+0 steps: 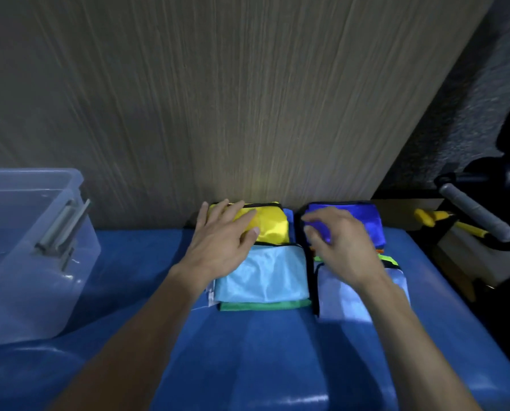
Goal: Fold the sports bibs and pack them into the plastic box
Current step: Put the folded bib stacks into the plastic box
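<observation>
Folded yellow bib [270, 225] lies flat — long axis left-right.

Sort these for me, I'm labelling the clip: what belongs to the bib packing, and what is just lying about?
Belongs to the job:
- yellow bib, under the left hand
- dark blue bib, at the right hand
- light blue bib
- pale bib
- plastic box

Just lying about:
- yellow-handled tool
- grey handle
</observation>
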A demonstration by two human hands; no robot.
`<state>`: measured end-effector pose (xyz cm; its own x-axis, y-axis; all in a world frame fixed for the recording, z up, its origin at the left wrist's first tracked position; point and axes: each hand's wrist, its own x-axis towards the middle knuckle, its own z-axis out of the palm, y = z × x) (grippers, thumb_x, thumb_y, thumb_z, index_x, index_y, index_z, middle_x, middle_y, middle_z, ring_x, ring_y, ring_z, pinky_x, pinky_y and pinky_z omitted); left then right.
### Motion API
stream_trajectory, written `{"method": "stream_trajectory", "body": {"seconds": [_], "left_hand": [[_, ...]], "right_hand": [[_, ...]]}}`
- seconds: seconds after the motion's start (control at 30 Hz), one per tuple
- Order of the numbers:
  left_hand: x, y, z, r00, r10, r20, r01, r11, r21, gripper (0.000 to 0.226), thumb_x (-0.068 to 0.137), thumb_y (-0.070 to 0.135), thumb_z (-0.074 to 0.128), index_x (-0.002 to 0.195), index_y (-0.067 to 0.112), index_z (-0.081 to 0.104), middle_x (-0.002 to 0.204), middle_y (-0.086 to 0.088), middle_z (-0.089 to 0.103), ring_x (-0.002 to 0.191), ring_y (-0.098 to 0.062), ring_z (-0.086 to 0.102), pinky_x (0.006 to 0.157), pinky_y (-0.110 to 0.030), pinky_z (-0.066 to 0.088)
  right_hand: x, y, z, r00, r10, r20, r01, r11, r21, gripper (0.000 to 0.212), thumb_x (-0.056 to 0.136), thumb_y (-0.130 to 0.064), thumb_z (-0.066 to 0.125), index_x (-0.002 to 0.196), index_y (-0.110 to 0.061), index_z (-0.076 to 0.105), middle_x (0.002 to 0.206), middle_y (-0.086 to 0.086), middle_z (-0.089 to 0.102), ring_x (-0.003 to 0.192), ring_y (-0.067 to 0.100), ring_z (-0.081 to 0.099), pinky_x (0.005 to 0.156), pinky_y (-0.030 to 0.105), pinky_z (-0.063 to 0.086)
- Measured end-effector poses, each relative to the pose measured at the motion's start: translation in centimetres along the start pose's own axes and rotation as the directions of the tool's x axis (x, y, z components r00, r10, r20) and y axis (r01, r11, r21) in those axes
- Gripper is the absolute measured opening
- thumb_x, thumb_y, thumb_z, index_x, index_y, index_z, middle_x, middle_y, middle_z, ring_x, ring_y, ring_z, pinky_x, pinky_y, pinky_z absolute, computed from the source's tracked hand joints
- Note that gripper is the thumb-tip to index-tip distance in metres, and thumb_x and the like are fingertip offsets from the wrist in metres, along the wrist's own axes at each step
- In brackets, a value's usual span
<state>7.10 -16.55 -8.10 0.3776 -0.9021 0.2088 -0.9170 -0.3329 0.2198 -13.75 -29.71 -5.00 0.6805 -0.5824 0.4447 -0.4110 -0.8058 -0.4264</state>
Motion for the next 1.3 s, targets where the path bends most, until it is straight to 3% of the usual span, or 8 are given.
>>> {"method": "stream_trajectory", "body": {"seconds": [0.1, 0.27, 0.43, 0.6, 0.8, 1.03, 1.17, 1.3], "left_hand": [[-0.2, 0.5, -0.7, 0.998, 0.030, -0.048, -0.029, 0.999, 0.018, 0.083, 0.089, 0.065, 0.003, 0.153, 0.031, 0.042, 0.165, 0.003, 0.029, 0.153, -0.029, 0.016, 0.124, -0.056, 0.001], [-0.5, 3.0, -0.5, 0.991, 0.118, -0.056, -0.114, 0.991, 0.068, 0.076, 0.092, 0.061, 0.013, 0.147, 0.025, 0.052, 0.160, -0.001, 0.038, 0.148, -0.033, 0.028, 0.124, -0.057, 0.012], [-0.8, 7.3, -0.4, 0.924, 0.307, -0.228, -0.325, 0.945, -0.041, 0.047, 0.095, 0.048, 0.042, 0.124, 0.023, 0.069, 0.128, 0.005, 0.063, 0.120, -0.026, 0.054, 0.106, -0.045, 0.041], [-2.7, 12.8, 2.0, 0.830, 0.531, 0.172, -0.545, 0.837, 0.045, 0.077, 0.082, 0.066, 0.064, 0.148, 0.031, 0.046, 0.147, 0.005, 0.045, 0.133, -0.024, 0.039, 0.119, -0.041, 0.023], [-2.4, 13.9, 5.1, 0.850, 0.519, 0.092, -0.527, 0.832, 0.176, 0.063, 0.075, 0.047, 0.069, 0.135, 0.031, 0.059, 0.137, 0.000, 0.056, 0.121, -0.032, 0.054, 0.113, -0.044, 0.035], [-2.1, 14.4, 5.6, 0.894, 0.449, -0.011, -0.440, 0.880, 0.180, 0.055, 0.083, 0.042, 0.059, 0.136, 0.028, 0.061, 0.139, -0.001, 0.059, 0.124, -0.032, 0.056, 0.103, -0.044, 0.050], [-1.8, 14.9, 6.0, 0.923, 0.384, -0.005, -0.377, 0.908, 0.183, 0.051, 0.090, 0.044, 0.048, 0.134, 0.027, 0.064, 0.139, -0.003, 0.060, 0.124, -0.034, 0.058, 0.100, -0.044, 0.052], [-1.5, 14.8, 6.1, 0.905, 0.418, 0.074, -0.425, 0.895, 0.135, 0.057, 0.099, 0.046, 0.056, 0.153, 0.034, 0.042, 0.161, 0.000, 0.038, 0.147, -0.035, 0.035, 0.112, -0.043, 0.041]], "right_hand": [[-2.4, 3.9, -4.3, 0.991, 0.124, 0.042, -0.120, 0.988, -0.093, 0.014, 0.087, -0.016, 0.077, 0.101, -0.016, 0.075, 0.100, 0.005, 0.073, 0.099, 0.031, 0.066, 0.088, 0.038, 0.048], [-6.8, 8.5, -6.7, 0.832, 0.456, 0.315, -0.394, 0.886, -0.243, 0.058, 0.077, -0.061, 0.075, 0.125, -0.030, 0.066, 0.110, 0.006, 0.063, 0.113, 0.027, 0.062, 0.091, 0.031, 0.045], [-8.1, 9.5, -5.9, 0.795, 0.516, 0.320, -0.514, 0.852, -0.098, 0.068, 0.085, -0.048, 0.076, 0.145, -0.030, 0.048, 0.130, 0.008, 0.053, 0.123, 0.025, 0.053, 0.088, 0.026, 0.037], [-7.8, 10.1, -4.7, 0.742, 0.615, 0.268, -0.653, 0.754, 0.077, 0.083, 0.081, -0.043, 0.083, 0.149, -0.018, 0.042, 0.130, -0.003, 0.052, 0.135, 0.022, 0.049, 0.088, 0.020, 0.037], [-8.0, 11.2, -4.0, 0.748, 0.584, 0.315, -0.663, 0.627, 0.410, 0.053, 0.067, -0.026, 0.096, 0.108, -0.025, 0.063, 0.106, -0.008, 0.073, 0.088, -0.002, 0.071, 0.069, 0.014, 0.053], [-7.7, 12.0, -4.5, 0.733, 0.543, 0.408, -0.679, 0.557, 0.478, 0.060, 0.061, -0.028, 0.099, 0.113, -0.018, 0.070, 0.105, 0.000, 0.078, 0.099, 0.016, 0.074, 0.086, 0.032, 0.058], [-7.5, 12.6, -4.4, 0.716, 0.556, 0.423, -0.699, 0.573, 0.429, 0.092, 0.045, -0.061, 0.097, 0.123, -0.024, 0.065, 0.113, -0.005, 0.076, 0.105, 0.015, 0.072, 0.100, 0.042, 0.054], [-7.2, 11.8, -4.1, 0.692, 0.648, 0.319, -0.713, 0.546, 0.439, 0.072, 0.063, -0.056, 0.091, 0.117, -0.016, 0.063, 0.107, -0.002, 0.074, 0.095, 0.013, 0.071, 0.085, 0.033, 0.058]]}}
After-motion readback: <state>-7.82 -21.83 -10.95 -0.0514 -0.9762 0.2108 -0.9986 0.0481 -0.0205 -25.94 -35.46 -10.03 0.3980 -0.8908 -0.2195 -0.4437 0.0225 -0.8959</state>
